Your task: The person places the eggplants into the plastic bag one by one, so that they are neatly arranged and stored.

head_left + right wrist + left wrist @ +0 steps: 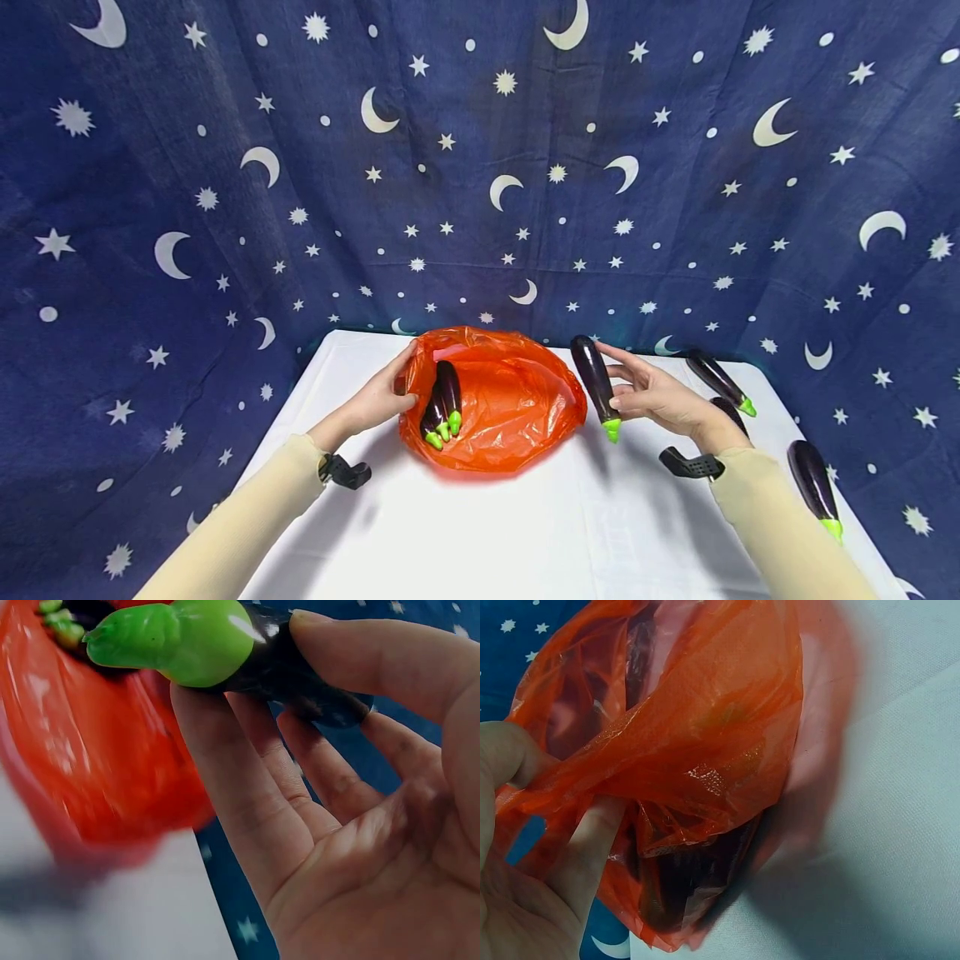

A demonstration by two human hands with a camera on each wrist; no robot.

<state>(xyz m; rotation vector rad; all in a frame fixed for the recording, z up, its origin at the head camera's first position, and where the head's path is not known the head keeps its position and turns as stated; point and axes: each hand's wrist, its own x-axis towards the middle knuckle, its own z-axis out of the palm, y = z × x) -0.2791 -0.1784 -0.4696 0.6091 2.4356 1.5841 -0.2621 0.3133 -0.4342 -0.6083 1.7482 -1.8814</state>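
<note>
An orange-red plastic bag point(517, 408) lies with its mouth spread wide in the head view. Inside its left part rest three dark eggplants point(448, 385) with bright green stems. My left hand point(375, 403) pinches the left rim of the bag between thumb and fingers; the left wrist view shows the thin film point(705, 712) bunched there. Just right of the bag, my right hand point(660, 400) holds another eggplant point(592, 375) above the table, stem end toward me. Up close in the right wrist view, thumb and fingertips grip its dark body near the green cap point(202, 641).
To the right of my right hand lie more eggplants: one at the back point(716, 379), one partly hidden behind my wrist point(729, 412), and one near the right edge point(812, 479). A white cloth point(510, 533) covers the table, with a blue star-and-moon curtain point(465, 192) behind.
</note>
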